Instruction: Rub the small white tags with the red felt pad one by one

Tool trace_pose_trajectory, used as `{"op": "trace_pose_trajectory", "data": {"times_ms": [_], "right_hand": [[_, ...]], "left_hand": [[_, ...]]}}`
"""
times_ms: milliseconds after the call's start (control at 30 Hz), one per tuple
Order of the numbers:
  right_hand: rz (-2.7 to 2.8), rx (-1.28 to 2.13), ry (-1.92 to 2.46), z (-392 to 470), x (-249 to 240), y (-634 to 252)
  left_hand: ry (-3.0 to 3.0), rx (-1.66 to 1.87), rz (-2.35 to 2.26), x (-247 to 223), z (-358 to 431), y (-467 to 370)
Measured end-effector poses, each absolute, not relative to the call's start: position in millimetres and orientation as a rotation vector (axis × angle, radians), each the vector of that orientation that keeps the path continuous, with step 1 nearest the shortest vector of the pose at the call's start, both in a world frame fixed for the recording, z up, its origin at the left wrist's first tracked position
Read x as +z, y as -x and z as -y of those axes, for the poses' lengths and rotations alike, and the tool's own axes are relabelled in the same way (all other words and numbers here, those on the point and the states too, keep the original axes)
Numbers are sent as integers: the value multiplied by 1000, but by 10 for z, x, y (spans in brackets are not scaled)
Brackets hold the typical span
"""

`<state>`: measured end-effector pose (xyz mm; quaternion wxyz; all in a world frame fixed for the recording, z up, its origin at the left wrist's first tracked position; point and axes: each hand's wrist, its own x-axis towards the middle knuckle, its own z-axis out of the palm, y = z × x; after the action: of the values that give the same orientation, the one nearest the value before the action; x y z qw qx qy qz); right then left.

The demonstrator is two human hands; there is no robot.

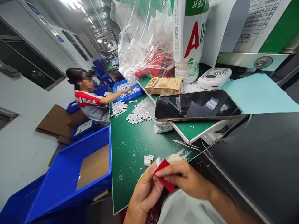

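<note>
Near the front edge of the green table, my left hand (147, 188) pinches a small white piece (158, 161) between its fingertips. My right hand (187, 177) holds a red sheet (167, 177) against that white piece. The red sheet partly covers the left fingers. Just beyond my left hand lie a few small white pieces (147, 160) on the table. A cream round disc (175, 157) is right behind my right hand, beside some clear plastic strips (185, 154).
Piles of white pieces (139, 112) lie farther back on the table (123, 186). A phone (198, 105), a yellow box (163, 85) and a bottle (189, 40) stand on a raised shelf. Blue bins (70, 168) line the left. A person (90, 99) reaches into a blue tray (127, 97).
</note>
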<state>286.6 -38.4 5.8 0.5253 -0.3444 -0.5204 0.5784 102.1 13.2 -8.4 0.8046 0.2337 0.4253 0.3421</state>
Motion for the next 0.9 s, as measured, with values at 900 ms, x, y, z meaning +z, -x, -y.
{"op": "trace_pose_trajectory", "data": {"times_ms": [900], "right_hand": [[1249,935,1088,417,290,-2800]], "left_hand": [[-1372,1477,-1523,329,352,-1231]]}}
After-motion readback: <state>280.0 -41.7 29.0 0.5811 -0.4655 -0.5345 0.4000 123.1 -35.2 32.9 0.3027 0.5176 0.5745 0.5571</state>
